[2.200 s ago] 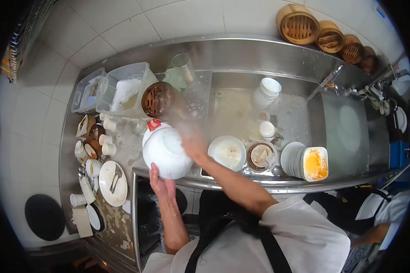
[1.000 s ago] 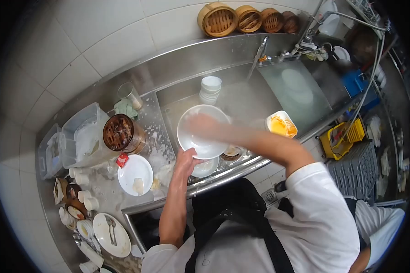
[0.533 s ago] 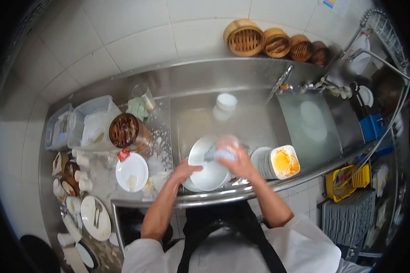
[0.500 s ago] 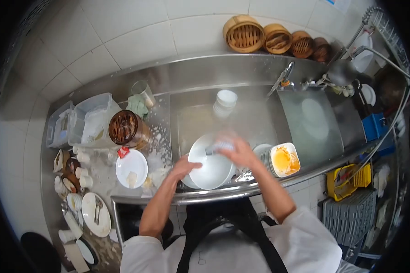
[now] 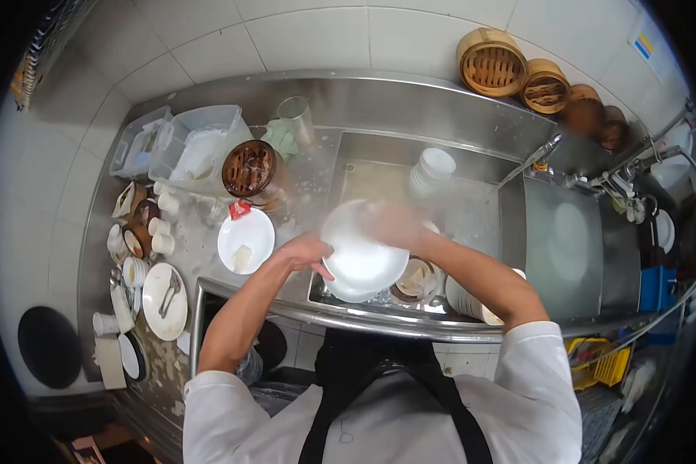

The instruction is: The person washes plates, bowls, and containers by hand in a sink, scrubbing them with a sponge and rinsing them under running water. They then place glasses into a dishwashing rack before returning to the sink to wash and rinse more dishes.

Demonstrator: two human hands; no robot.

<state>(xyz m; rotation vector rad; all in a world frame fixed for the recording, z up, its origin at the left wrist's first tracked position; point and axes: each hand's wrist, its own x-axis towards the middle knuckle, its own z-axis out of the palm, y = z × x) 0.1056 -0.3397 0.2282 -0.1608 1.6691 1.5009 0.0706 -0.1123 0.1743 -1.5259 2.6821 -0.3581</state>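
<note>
A large white bowl [image 5: 357, 259] is tilted up over the near left corner of the sink [image 5: 472, 259]. My left hand [image 5: 308, 254] grips its left rim, thumb and fingers on either side of the edge. At the bowl's upper right, my right hand [image 5: 400, 229] is smeared by motion. Whether it holds something does not show. Just right of the bowl, a brownish round dish [image 5: 416, 280] sits low in the sink. A row of stacked white dishes [image 5: 464, 298] stands under my right forearm. Farther back is a stack of small white bowls [image 5: 435, 166].
On the left counter are a white plate with scraps [image 5: 246, 241], a brown steamer basket [image 5: 249, 168], clear plastic tubs [image 5: 201, 147] and an oval plate with cutlery [image 5: 164, 301]. A faucet [image 5: 535, 158] reaches over the sink. Bamboo steamers [image 5: 493, 66] line the back ledge.
My view has swung left, so the surroundings appear shifted right. The bowl is turned more toward me. My right hand, which showed something pale in it before, is now more blurred over the rim.
</note>
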